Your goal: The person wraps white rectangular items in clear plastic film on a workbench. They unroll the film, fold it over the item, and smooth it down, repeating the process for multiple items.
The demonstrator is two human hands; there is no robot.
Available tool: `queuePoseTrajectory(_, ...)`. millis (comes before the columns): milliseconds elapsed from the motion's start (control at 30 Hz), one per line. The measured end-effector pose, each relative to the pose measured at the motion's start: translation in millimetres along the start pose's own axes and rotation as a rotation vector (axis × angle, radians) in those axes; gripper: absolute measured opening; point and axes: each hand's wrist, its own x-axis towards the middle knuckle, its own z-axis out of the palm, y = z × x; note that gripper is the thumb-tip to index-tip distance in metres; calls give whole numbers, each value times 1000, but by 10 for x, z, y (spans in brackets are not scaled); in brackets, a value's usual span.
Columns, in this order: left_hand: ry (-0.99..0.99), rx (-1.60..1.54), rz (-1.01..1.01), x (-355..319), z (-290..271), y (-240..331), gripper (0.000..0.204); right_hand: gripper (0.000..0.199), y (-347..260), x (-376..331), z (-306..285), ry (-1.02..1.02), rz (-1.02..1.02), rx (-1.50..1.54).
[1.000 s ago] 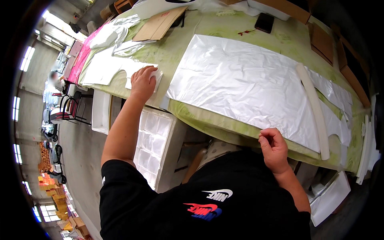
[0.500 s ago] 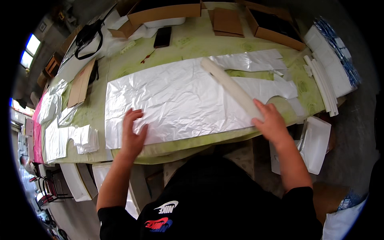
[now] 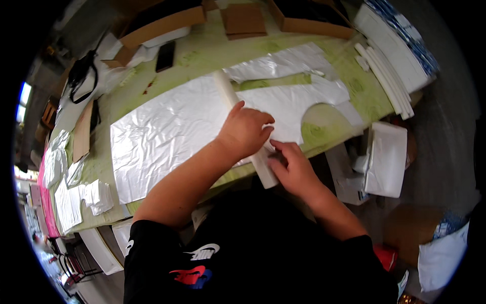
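Both hands on a white strip lying across a plastic sheet on a green table.

The left hand [image 3: 246,129] lies palm down, fingers curled over the white strip [image 3: 243,126], pressing it onto the plastic sheet [image 3: 167,131]; its forearm runs in from 7 o'clock. The right hand [image 3: 293,167] sits just beside it at 4 o'clock, fingers bent and pinching the strip's near end, which sticks out past the edge of the table [image 3: 202,55]. The strip runs from 11 o'clock to 5 o'clock across the sheet. A phone [image 3: 165,55] lies at 11 o'clock of the hands, well apart; cardboard boxes [image 3: 162,23] stand beyond it, and white bars [image 3: 387,76] lie at 2 o'clock.
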Motion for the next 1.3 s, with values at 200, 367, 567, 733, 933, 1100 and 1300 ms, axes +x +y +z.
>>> queuePoseTrajectory(200,208,-31,199,122,125,111,25,33,383,383,-380,356,-176,-143)
queuePoseTrajectory(367,453,128,-139,-380,32,-605,49,40,583,1041,-547,399,-354,-468)
queuePoseTrajectory(567,165,201,-616,-787,50,-926,60,47,672,1850,-239,72,-459,-693)
queuePoseTrajectory(733,123,193,-664,-760,-17,-786,64,47,1185,2340,-391,-56,-213,-820)
queuePoseTrajectory(933,134,198,-668,-761,-15,-751,64,31,1367,2534,-1151,203,-155,-921)
queuePoseTrajectory(1100,138,226,-669,-795,-2,-757,64,21,1256,2568,-969,219,-627,-718)
queuePoseTrajectory(1300,132,241,-679,-768,-2,-754,64,8,1323,2799,-822,203,-359,-712)
